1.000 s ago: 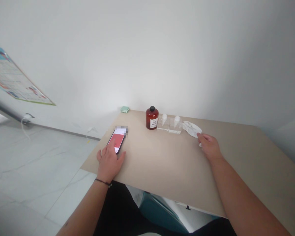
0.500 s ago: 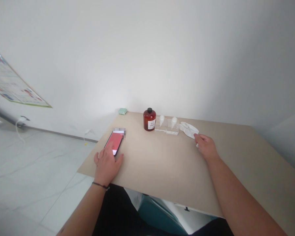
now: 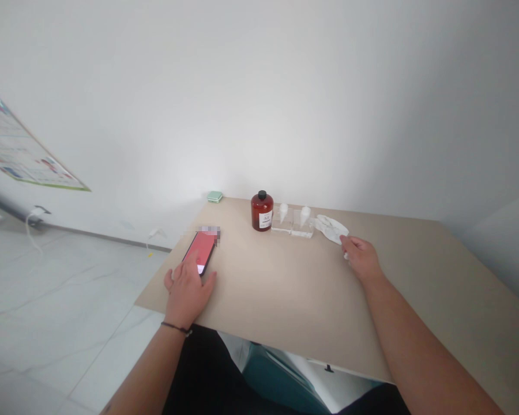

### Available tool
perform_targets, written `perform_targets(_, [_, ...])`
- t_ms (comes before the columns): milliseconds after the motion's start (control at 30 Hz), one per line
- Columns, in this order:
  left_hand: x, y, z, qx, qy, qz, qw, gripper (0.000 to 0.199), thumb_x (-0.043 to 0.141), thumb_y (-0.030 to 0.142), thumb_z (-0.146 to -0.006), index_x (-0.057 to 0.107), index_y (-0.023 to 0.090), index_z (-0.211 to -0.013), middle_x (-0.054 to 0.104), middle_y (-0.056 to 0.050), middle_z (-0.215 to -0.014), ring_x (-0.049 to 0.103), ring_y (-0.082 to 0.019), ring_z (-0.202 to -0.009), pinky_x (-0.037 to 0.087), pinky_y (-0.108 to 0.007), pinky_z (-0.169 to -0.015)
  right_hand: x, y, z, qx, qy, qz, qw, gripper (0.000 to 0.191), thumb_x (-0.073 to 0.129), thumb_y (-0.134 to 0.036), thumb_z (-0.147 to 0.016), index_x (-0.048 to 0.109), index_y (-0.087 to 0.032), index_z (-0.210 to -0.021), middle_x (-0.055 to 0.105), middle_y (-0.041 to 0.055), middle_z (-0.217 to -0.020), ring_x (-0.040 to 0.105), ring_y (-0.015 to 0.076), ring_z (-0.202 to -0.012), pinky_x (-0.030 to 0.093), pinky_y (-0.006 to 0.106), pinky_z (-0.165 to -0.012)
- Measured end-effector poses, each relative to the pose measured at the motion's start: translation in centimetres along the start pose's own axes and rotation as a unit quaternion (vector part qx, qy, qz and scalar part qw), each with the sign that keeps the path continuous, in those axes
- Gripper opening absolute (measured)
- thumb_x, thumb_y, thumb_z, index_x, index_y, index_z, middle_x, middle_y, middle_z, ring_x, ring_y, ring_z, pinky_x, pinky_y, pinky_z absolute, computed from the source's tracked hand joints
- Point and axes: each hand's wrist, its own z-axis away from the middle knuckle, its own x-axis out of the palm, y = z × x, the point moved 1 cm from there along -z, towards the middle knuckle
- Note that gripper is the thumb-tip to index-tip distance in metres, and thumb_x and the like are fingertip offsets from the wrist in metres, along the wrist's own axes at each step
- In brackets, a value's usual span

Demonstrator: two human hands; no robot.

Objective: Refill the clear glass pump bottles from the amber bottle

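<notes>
My left hand (image 3: pixel 187 291) rests with its fingers spread at the near end of a smartphone (image 3: pixel 204 249). The phone lies face up with a mostly red screen, and a fingertip reaches over its lower part. At the right, my right hand (image 3: pixel 360 257) is closed in a pinch on a crumpled white tissue (image 3: pixel 332 228). Most of the tissue lies flattened to the left of the fingers, and a small white bit shows below them. Left of it stand two clear stands, each with a white teardrop-shaped piece (image 3: pixel 305 215), and a dark red-brown bottle (image 3: pixel 262 213) with a black cap.
A small green object (image 3: pixel 215 196) sits at the far left corner of the beige table (image 3: pixel 259 288), which meets a white wall. A poster (image 3: pixel 30 144) hangs at the left. Below the table's front edge is a teal object (image 3: pixel 277 377) between my legs.
</notes>
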Motion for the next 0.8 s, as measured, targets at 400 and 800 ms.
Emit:
perform_targets(400, [-0.12, 0.11, 0.06, -0.001, -0.004, -0.002, 1.0, 0.062, 0.047, 0.039, -0.093, 0.032, 0.01, -0.146, 0.052, -0.02, -0.143, 0.046, -0.035, -0.131, 0.023, -0.061, -0.113, 0.06, 0.07, -0.05, 0.008, 0.001, -0.003, 1.0, 0.049, 0.051, -0.063, -0.08, 0.05, -0.021, -0.053, 0.046, -0.0021, -0.047, 0.041, 0.0135, -0.047, 0.03, 0.027, -0.049])
perform_targets(800, [-0.03, 0.01, 0.0, 0.0, -0.002, -0.007, 1.0, 0.062, 0.047, 0.04, -0.092, 0.033, 0.01, -0.145, 0.053, -0.02, -0.142, 0.047, -0.035, -0.13, 0.023, -0.06, -0.113, 0.05, 0.11, -0.1, -0.004, 0.006, 0.0, 1.0, 0.052, 0.051, -0.066, -0.079, 0.05, -0.021, -0.052, 0.047, -0.0012, -0.046, 0.041, 0.0138, -0.047, 0.03, 0.027, -0.047])
